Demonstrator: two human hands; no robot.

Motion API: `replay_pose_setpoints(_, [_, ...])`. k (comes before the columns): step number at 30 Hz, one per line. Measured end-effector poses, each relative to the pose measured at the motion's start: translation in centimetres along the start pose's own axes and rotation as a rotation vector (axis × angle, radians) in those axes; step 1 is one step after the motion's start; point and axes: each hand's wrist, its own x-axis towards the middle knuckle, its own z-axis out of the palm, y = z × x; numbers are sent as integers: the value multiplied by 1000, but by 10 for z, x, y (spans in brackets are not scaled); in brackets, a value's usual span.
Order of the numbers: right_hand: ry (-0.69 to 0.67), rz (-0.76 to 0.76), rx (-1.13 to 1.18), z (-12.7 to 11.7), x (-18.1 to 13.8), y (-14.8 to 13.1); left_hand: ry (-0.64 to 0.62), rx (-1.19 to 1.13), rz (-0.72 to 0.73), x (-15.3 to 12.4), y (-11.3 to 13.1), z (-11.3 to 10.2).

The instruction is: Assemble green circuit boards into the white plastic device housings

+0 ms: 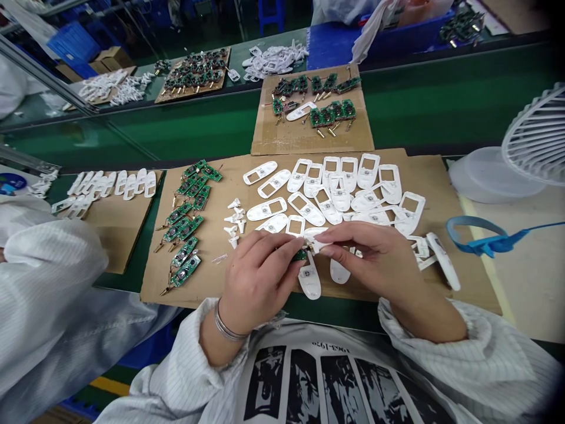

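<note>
My left hand is closed, its fingertips pinching a small green circuit board that they mostly cover. Across from it, my right hand pinches a small white plastic piece between thumb and forefinger. The two meet at the fingertips; whether the piece touches the board is hard to make out. Beneath the hands lies a white oval casing. Many similar white casings with rectangular windows spread beyond them on the cardboard. Small white plastic parts lie left of these.
Circuit boards with metal tips line the cardboard's left side. A raised cardboard sheet behind carries more boards. At right are a blue strap, a clear round lid and a white fan. A co-worker's sleeve is at left.
</note>
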Motion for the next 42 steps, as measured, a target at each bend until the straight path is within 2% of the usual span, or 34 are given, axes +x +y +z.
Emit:
replay_pose_setpoints(7, [-36,-26,-78,2,-2,-2,-21,41,34,-3,-1,2])
replay_pose_setpoints(11, [-32,-12,-36,2,-4,-2,-3,25,27,-3,-1,3])
replay_pose_setpoints(15, [0,-59,-127,1,-3,-2,35,-30,23,-2,2,3])
replay_pose_setpoints(21, [16,-124,-145,5,-4,-4,60,-66,38,0,5,2])
replay_pose_setpoints(24, [-15,-120,-116,6,-4,-3,68,-92,12,1,5,1])
replay_pose_setpoints(30, [-25,-85,-68,9,-6,-4,52,-97,19,0,6,3])
replay_pose_setpoints(33, [-50,-57,-38,11,-6,-4,54,-114,-28,-1,3,5])
replay_pose_setpoints(38, [-174,110,160,11,-7,0,24,-130,-70,-3,-1,4])
replay_pose_setpoints(42, [-189,213,340,12,-9,4,19,-166,-46,-1,0,1])
